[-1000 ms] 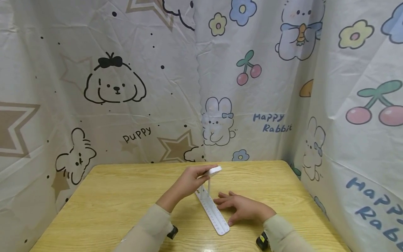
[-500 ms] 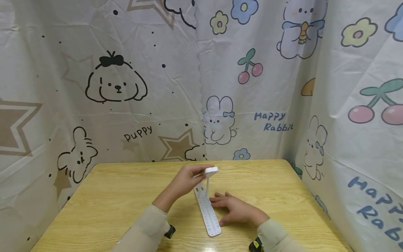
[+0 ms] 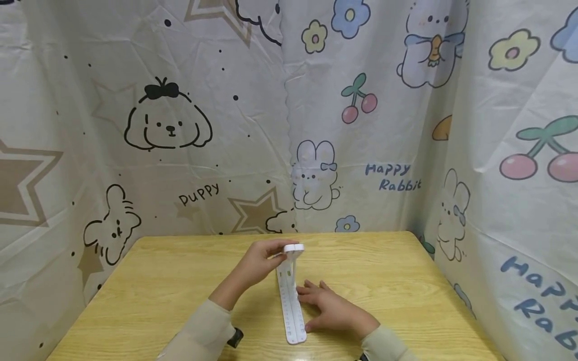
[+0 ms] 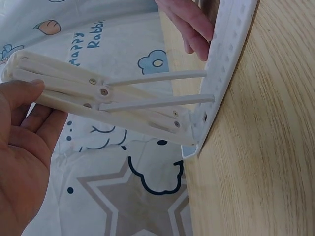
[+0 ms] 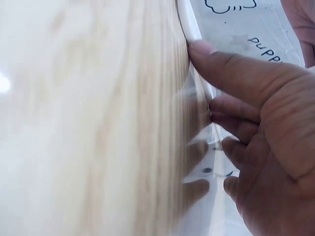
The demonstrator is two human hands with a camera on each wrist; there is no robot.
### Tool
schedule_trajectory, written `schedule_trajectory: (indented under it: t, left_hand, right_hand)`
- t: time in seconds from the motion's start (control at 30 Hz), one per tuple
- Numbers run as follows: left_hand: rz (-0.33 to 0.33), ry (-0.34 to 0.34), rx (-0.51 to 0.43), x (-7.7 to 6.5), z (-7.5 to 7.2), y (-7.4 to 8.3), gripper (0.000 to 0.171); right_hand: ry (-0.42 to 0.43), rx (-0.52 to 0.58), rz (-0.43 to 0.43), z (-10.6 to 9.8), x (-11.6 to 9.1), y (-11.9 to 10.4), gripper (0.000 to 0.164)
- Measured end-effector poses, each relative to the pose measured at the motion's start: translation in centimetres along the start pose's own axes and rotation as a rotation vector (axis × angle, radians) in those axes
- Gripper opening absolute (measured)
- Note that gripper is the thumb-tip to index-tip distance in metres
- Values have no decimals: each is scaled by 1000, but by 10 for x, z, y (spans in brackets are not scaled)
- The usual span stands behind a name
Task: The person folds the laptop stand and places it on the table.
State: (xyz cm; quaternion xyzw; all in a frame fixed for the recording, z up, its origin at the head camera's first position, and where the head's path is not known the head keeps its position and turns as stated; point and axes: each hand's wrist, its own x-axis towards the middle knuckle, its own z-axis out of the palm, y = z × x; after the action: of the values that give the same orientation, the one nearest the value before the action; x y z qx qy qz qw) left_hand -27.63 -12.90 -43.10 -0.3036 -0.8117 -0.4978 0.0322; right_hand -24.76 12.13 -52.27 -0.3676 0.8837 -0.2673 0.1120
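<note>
A white plastic folding stand [image 3: 293, 311] sits on the table, its long notched base pointing toward me. Its hinged upper panel [image 4: 133, 110] is raised at the far end, and two thin struts [image 4: 157, 102] link it to the base. My left hand [image 3: 258, 261] pinches the panel's raised end between thumb and fingers; the left wrist view shows the thumb on the near face. Beside the base's right edge, my right hand [image 3: 331, 310] touches it with thumb and fingertips, the fingers spread and loosely bent. In the right wrist view the right thumb [image 5: 231, 66] rests against that edge.
The light wooden table [image 3: 180, 281] extends around the stand on both sides. A printed cloth [image 3: 217, 125] hangs behind the table and along its sides.
The stand has swung from a diagonal to nearly straight toward me, its near end moving left. Both hands have shifted left with it, keeping the same contact.
</note>
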Motion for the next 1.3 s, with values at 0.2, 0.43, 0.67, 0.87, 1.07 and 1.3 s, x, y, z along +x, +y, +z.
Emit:
schedule_trajectory:
  t: [0.2,0.43,0.67,0.87,1.07,1.3]
  left_hand:
    - [-18,17,-69,-2,0,-1,40]
    - [-60,33,-112,-6,2,-4,35]
    - [-71,47,-135,-7,2,-6,34]
    - [-61,66,-144,-7,0,-5,34]
    - [-77,70,-152,-9,-2,-9,34]
    - [-75,97,-153,-11,-3,-15,31]
  right_hand:
    - [22,-40,34,0,0,-10,73]
    - [30,-22,72,4,-2,-22,74]
    - [28,-50,111,7,1,-28,74]
    - [35,-90,109,10,5,-33,77]
    - [41,-49,116,9,5,-32,73]
    - [63,8,101,3,7,-24,57]
